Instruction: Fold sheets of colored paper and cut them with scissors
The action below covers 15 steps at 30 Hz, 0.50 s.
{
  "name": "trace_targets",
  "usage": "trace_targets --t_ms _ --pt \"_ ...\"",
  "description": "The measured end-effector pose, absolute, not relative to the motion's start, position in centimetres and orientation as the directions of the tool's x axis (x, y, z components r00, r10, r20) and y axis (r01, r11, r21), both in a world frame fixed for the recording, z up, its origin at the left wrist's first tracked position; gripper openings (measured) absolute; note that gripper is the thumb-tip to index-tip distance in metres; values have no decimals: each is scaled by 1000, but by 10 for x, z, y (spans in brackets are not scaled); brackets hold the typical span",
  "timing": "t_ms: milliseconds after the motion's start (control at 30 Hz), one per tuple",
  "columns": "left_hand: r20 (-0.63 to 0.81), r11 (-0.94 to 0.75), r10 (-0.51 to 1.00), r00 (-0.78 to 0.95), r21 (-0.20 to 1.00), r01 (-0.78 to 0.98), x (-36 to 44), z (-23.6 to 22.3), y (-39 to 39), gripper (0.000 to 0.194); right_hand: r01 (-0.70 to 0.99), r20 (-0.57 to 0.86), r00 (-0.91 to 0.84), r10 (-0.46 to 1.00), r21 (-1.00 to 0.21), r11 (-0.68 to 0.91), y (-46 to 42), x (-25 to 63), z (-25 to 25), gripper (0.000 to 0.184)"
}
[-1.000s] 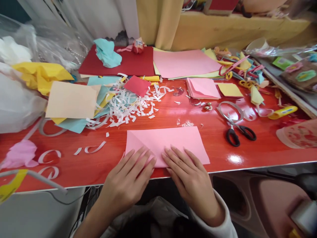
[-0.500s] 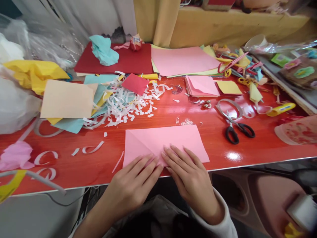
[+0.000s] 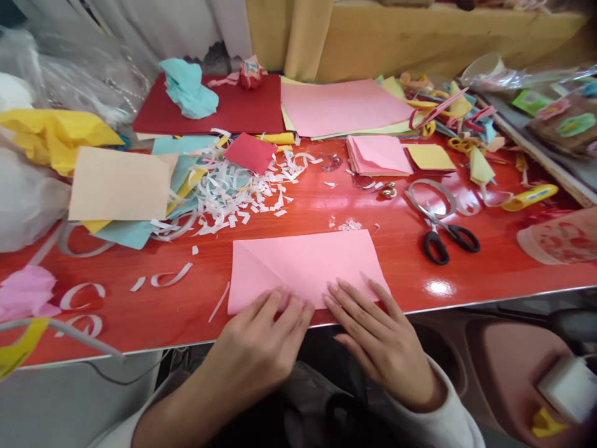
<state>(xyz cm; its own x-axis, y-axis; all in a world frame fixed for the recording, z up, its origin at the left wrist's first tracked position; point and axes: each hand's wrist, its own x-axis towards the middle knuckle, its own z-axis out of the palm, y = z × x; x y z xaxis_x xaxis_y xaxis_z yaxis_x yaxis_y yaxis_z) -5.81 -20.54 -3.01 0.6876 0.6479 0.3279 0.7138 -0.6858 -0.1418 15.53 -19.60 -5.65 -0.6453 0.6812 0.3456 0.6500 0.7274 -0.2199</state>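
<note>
Lying well left of the fingers of the left hand (image 3: 263, 348) is mauve paper (image 3: 28, 292). Ahead and to the left of those fingers come a beige card (image 3: 119, 183) and a heap of white scraps (image 3: 237, 202), a red square (image 3: 252, 153) at its far side. The left fingers are bent and bunched together, tips on the pink sheet (image 3: 303, 261) close to its near edge; whether the thumb pinches there, I cannot tell. The sheet stretches out ahead of both hands' fingertips. The right hand (image 3: 389, 345) lays its fingers loosely spread on the sheet's near right part, thumb off it. Farther ahead of them is a pink pad (image 3: 380, 155); to their right, scissors (image 3: 435, 223), a yellow tube (image 3: 530, 198) and a cup (image 3: 559, 236).
</note>
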Motion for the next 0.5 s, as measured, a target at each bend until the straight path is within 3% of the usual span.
trace_targets --t_ms 200,500 --pt "218 -647 665 714 -311 697 -40 -27 -212 35 712 348 -562 750 -257 653 -198 148 -47 33" --pt "184 -739 597 780 -253 625 -68 -20 -207 36 654 334 -627 704 -266 708 -186 163 -43 37"
